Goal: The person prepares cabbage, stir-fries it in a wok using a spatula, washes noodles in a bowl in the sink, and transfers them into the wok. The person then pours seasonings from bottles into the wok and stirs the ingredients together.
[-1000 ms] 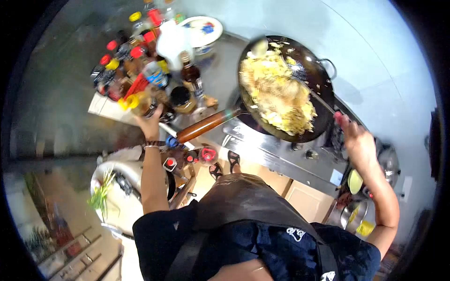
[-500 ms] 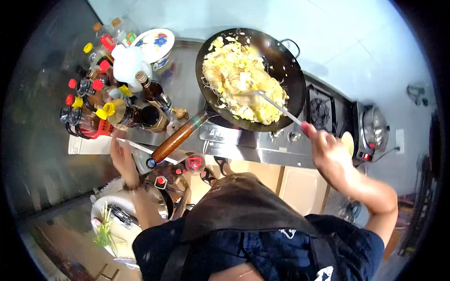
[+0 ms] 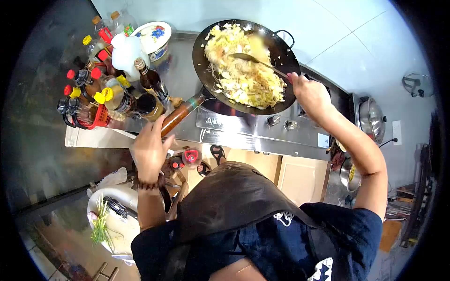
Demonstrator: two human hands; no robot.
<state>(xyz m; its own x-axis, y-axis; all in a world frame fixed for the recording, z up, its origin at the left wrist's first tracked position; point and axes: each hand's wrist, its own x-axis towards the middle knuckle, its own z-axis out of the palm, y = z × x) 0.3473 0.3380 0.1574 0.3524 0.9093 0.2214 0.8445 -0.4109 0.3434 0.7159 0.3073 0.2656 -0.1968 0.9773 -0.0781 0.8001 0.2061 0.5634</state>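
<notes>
A dark wok (image 3: 199, 65) sits on the stove, filled with shredded, pale yellow-white food (image 3: 243, 84) mixed with thin noodle-like strands. My right hand (image 3: 310, 96) is closed around the red-ended handle of a metal spatula (image 3: 265, 64), whose blade lies in the food. At the wok's lower left, my left hand (image 3: 152, 144) is around the end of its brown wooden handle (image 3: 180, 116). The hand covers the handle's tip, with the thumb on the right side and the fingers on the left.
Sauce bottles (image 3: 152, 82), a white jug (image 3: 129, 56) and a flower-patterned container (image 3: 157, 40) crowd the counter at left. A lidded steel pot (image 3: 372, 119) stands at right. Green stalks (image 3: 100, 225) lie at lower left, and a red-capped bottle (image 3: 191, 158) stands below the handle.
My left hand has come up and right from beside the counter edge onto the wok's handle. My right hand has moved up with the spatula, its blade shifting up and left through the food.
</notes>
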